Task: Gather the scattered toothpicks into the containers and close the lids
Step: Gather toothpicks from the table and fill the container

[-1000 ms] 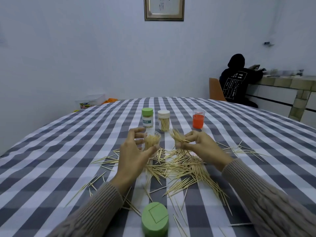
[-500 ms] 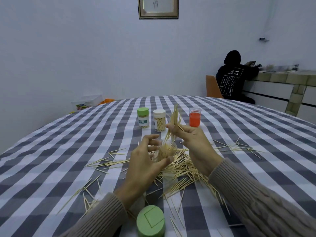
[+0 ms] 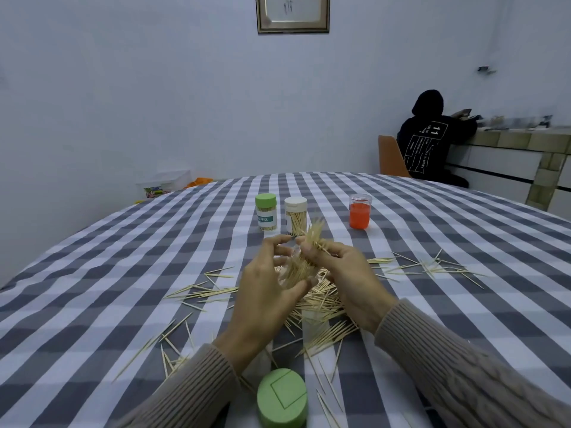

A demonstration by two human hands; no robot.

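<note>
My left hand (image 3: 262,291) grips a clear toothpick container (image 3: 293,271), lifted off the table and tilted, its mouth toward my right hand. My right hand (image 3: 346,276) pinches a bundle of toothpicks (image 3: 313,233) whose lower ends reach into that container while the tips fan upward. Under both hands lies a heap of loose toothpicks (image 3: 321,307). A loose green lid (image 3: 282,398) sits at the near edge. Farther back stand a green-lidded container (image 3: 266,211) and a white-lidded container (image 3: 295,216), both closed and holding toothpicks.
An orange open cup (image 3: 359,211) stands to the right of the closed containers. More toothpicks lie scattered at the right (image 3: 429,267) and at the left front (image 3: 173,335) of the checked tablecloth (image 3: 123,273). A person in black (image 3: 432,140) sits at the far right.
The left hand has lifted and tilted the clear container. The right hand raised its bundle from the heap and brought its lower ends into the container's mouth.
</note>
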